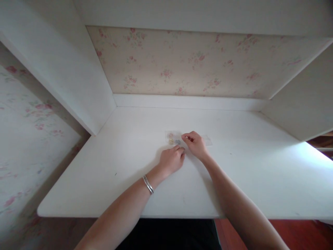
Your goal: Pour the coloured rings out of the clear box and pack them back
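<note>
A small clear plastic bag (173,138) with a few small yellowish and grey pieces in it lies flat in the middle of the white desk (125,152). My left hand (172,159) rests on the desk just below the bag, fingers curled, fingertips at the bag's near edge. My right hand (195,144) sits to the bag's right, fingers bent in a pinch over the bag's clear right part. What the fingertips hold is too small to make out. A silver bracelet (148,184) is on my left wrist.
White side panels rise at the desk's left (78,80) and right (299,111), with a floral wallpaper back wall (187,62) and a shelf overhead. Red floor shows below the desk's front edge at right.
</note>
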`<state>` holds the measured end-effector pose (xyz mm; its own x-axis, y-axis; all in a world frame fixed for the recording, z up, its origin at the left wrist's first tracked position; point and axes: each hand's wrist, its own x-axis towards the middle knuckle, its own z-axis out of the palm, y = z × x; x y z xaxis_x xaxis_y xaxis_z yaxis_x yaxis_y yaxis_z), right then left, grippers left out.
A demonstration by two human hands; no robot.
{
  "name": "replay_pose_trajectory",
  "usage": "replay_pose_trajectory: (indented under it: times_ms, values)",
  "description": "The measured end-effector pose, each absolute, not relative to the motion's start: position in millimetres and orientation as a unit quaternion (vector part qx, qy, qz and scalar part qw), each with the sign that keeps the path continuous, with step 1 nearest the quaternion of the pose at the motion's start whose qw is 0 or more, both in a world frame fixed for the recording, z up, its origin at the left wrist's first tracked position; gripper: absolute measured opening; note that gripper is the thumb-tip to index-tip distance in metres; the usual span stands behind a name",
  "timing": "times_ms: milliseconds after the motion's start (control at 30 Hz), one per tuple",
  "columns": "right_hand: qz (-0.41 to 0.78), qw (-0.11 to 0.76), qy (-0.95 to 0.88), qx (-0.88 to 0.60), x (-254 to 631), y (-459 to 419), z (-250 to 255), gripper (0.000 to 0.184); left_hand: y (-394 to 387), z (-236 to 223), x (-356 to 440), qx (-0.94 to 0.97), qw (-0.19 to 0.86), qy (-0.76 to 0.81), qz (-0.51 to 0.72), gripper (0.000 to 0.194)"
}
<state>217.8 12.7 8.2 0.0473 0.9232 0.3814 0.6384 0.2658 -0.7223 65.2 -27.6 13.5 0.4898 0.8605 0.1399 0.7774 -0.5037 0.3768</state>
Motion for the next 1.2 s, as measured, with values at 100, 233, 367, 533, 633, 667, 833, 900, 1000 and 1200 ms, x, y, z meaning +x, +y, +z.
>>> replay_pose_trajectory:
  times_ms: [100, 233, 367, 533, 633, 667, 833, 900, 1000, 1200]
  values:
    - [0.130, 0.418, -0.691, -0.575, 207.7, 23.3, 10.1, 0.021, -28.7, 12.9, 65.5, 0.854, 0.135, 0.484, 0.134, 0.030]
    - [0.107, 0.415, -0.701, -0.570, 203.7, 36.7, 11.2, 0.022, -28.5, 13.1, 63.5, 0.854, 0.141, 0.482, 0.137, 0.031]
    - [0.108, 0.421, -0.681, -0.590, 212.4, 39.4, 7.5, 0.022, -27.4, 12.7, 61.8, 0.853, 0.143, 0.482, 0.140, 0.030]
    - [0.144, 0.383, -0.701, -0.584, 224.2, 28.6, 8.3, 0.021, -27.7, 12.3, 63.5, 0.847, 0.145, 0.493, 0.136, 0.029]
    - [0.158, 0.319, -0.757, -0.547, 226.8, 25.4, 17.6, 0.021, -28.3, 12.3, 64.1, 0.849, 0.140, 0.495, 0.123, 0.030]
    - [0.154, 0.297, -0.774, -0.538, 227.3, 25.9, 21.6, 0.021, -28.4, 12.2, 64.1, 0.851, 0.138, 0.493, 0.118, 0.031]
    - [0.092, 0.159, -0.831, -0.524, 229.6, 34.7, 40.5, 0.023, -28.8, 11.4, 63.8, 0.856, 0.122, 0.490, 0.107, 0.032]
    - [0.063, 0.103, -0.847, -0.518, 229.2, 37.6, 45.4, 0.024, -29.1, 11.0, 64.4, 0.856, 0.118, 0.492, 0.109, 0.032]
    - [0.035, 0.052, -0.859, -0.508, 226.7, 39.2, 49.9, 0.026, -29.5, 10.4, 65.4, 0.852, 0.120, 0.498, 0.108, 0.031]
    - [0.003, 0.019, -0.874, -0.486, 218.6, 39.8, 53.2, 0.028, -29.5, 10.4, 64.3, 0.852, 0.121, 0.497, 0.115, 0.031]
